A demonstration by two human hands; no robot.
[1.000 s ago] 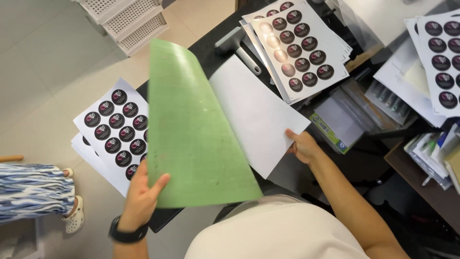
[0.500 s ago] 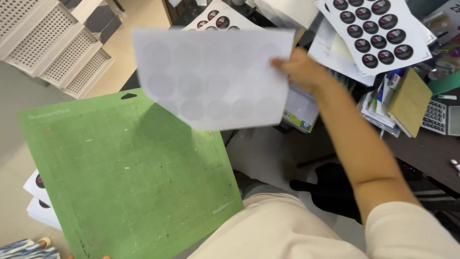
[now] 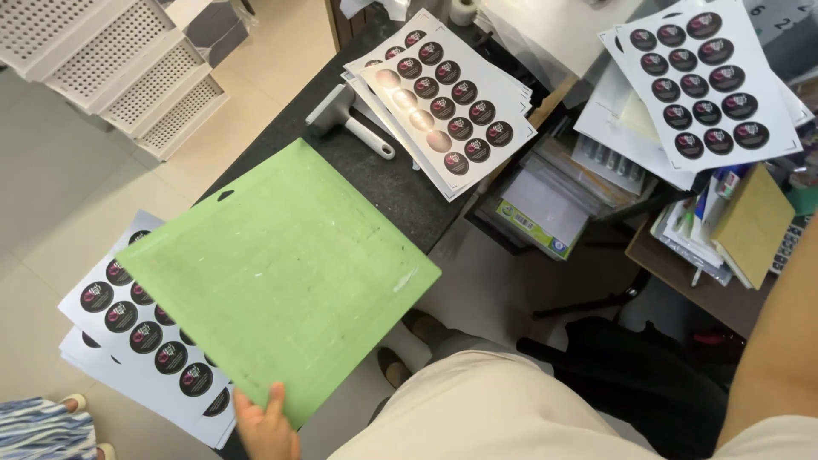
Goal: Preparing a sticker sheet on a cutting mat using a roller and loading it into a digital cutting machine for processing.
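My left hand [image 3: 266, 424] grips the near edge of a green square cutting mat [image 3: 277, 268] and holds it flat over the dark table [image 3: 375, 183]. Under the mat's left side lies a stack of white sticker sheets [image 3: 136, 319] printed with round dark stickers. Only my right forearm [image 3: 775, 341] shows at the right edge; the right hand itself is out of frame. The white backing sheet seen earlier is no longer visible.
More round-sticker sheets [image 3: 443, 98] lie at the table's far end beside a grey roller tool [image 3: 349, 123]. Another sticker sheet [image 3: 703, 85] tops a cluttered shelf of papers and pens at right. White perforated trays [image 3: 102, 68] stand on the floor at upper left.
The right hand lifted the white backing sheet up and away to the right, out of view. The green mat went from tilted upright to lying flat over the table.
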